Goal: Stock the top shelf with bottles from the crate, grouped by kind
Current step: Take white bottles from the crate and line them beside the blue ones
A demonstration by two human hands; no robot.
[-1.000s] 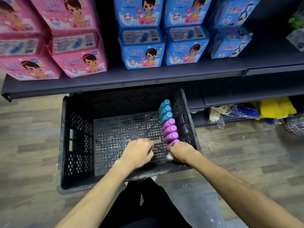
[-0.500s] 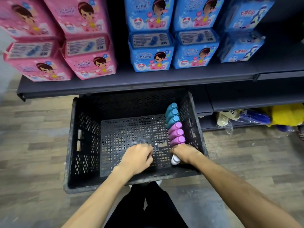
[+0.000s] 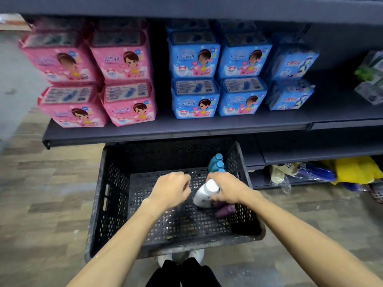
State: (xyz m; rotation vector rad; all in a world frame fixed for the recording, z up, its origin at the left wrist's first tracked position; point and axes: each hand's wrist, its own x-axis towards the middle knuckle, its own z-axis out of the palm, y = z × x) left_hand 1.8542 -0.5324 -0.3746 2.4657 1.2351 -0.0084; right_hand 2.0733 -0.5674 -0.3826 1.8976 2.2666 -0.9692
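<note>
Crate [image 3: 109, 193]: held three teal bottles [image 3: 216, 162] — purple bottles [image 3: 226, 209] partly hidden.
Right hand [image 3: 228, 189]: fingers wrapped round one white bottle [image 3: 205, 194].
Left hand [image 3: 172, 191]: fingers curled — empty.

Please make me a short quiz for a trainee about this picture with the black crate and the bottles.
1. True or false: the right hand grips a white plastic bottle above the black perforated plastic crate.
2. Which bottles are in the far right corner of the crate? A. teal plastic bottles B. yellow glass bottles C. red metal cans
3. Fill in: on the dark grey metal shelf, the pink soft packs are to the ___ of the blue soft packs.

Key: 1 true; 2 A; 3 left.
</note>
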